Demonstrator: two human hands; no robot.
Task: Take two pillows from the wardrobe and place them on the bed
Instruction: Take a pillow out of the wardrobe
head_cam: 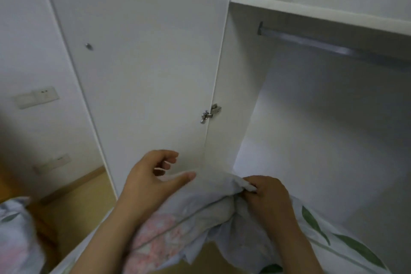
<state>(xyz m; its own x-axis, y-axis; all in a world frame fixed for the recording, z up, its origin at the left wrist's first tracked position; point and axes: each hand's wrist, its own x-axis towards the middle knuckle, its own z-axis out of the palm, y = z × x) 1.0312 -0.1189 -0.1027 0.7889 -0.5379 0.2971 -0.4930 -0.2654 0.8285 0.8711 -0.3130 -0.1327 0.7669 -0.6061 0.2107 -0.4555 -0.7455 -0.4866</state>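
A pale blue pillow (191, 224) with pink flowers and green leaves hangs low in the middle, in front of the open white wardrobe (311, 118). My right hand (264, 196) pinches a bunched corner of its cover. My left hand (153, 178) hovers just left of that corner, fingers curled and apart, thumb resting on the fabric's top edge. A second piece of the same floral fabric (17, 236) shows at the bottom left edge, blurred; whether it is the other pillow or the bed I cannot tell.
The wardrobe door (142, 62) stands open on the left, its hinge (211, 113) at mid height. Inside are a shelf (311, 9) and a metal hanging rail (322, 44). Wall sockets (37, 97) and wooden floor (73, 202) lie to the left.
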